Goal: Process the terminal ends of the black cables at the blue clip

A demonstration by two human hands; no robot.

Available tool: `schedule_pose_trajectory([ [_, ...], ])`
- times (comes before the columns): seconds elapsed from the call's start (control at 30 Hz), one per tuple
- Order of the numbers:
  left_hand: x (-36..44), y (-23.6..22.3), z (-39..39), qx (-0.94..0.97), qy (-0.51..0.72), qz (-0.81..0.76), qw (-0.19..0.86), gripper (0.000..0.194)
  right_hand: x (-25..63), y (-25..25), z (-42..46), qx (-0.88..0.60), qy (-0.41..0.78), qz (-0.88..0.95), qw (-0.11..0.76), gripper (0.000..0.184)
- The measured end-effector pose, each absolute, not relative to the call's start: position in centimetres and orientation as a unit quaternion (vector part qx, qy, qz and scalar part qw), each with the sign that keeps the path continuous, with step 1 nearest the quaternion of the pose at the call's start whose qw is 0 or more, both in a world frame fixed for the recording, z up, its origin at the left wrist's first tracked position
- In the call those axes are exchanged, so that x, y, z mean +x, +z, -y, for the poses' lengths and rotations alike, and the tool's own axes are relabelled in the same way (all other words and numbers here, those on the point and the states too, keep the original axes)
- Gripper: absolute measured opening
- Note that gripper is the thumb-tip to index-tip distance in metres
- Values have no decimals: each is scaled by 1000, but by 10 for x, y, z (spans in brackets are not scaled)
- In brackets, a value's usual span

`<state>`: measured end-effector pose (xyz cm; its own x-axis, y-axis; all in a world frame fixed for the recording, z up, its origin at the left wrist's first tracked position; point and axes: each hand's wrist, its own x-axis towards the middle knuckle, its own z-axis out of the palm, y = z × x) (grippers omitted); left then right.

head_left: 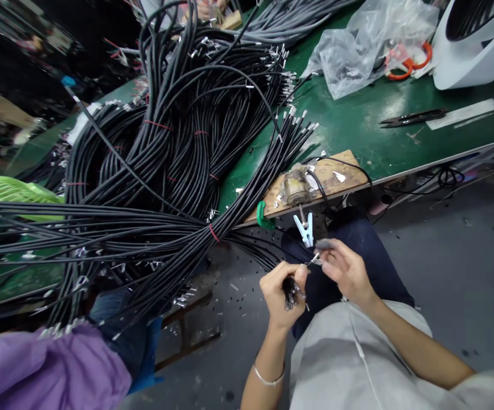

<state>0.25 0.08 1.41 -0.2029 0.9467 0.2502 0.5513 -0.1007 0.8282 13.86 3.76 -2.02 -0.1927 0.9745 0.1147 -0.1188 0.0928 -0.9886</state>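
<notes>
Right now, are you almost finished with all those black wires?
Many look done: lots of cables in the big black cable pile already have silver metal tips. In hand: the left hand grips a small bunch of cable ends, and the right hand pinches a small metal terminal at one end. How many cables still lack tips, I cannot tell.

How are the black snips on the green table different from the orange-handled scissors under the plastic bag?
The black snips lie bare and in full view on the green table; the orange-handled scissors sit partly hidden beneath the clear plastic bag. The snips are dark all over and slim, while the scissors have bright, rounded loop handles. Both rest flat on the table, untouched by any hands.
</notes>
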Motion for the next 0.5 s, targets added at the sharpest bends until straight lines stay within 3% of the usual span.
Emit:
schedule_pose_trajectory([
  [0.1,-4,19,-4,609,434,-619,238,24,140,-10,-48,-355,499,627,481,11],
  [0.17,-12,24,-7,631,420,-592,275,25,142,-4,-53,-320,473,671,472,21],
  [0.27,-24,28,-14,675,424,-487,357,26,143,-3,-55,-202,618,625,432,27],
  [0.37,-29,27,-19,691,457,-434,353,25,138,-8,-54,-152,807,432,373,39],
  [0.5,-20,19,-20,698,441,-476,301,13,135,-11,-66,-244,849,348,315,32],
])
